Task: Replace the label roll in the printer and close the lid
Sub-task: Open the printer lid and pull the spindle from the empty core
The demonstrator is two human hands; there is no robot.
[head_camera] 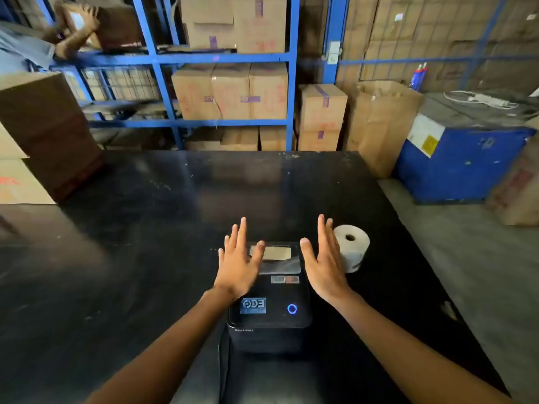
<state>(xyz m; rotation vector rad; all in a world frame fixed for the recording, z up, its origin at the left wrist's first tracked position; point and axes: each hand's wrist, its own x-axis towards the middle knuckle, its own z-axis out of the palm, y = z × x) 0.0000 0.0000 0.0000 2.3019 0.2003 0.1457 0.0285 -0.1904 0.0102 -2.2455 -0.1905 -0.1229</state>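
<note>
A small black label printer [269, 304] stands on the black table [145, 243] near its front edge. Its lid is down, a blue ring light glows on top, and a brown roll shows through the clear window. A white label roll [351, 247] lies on the table just right of the printer's far end. My left hand [239, 262] hovers flat over the printer's far left corner with its fingers spread. My right hand [323, 263] is held open at the printer's far right edge, between the printer and the white roll. Neither hand holds anything.
Cardboard boxes [35, 135] are stacked on the table's far left corner. Blue shelving [221, 58] full of cartons stands behind the table. A blue crate [460, 150] and an open carton [379, 123] stand on the floor to the right. Another person's arm [75, 33] reaches into the top left shelf.
</note>
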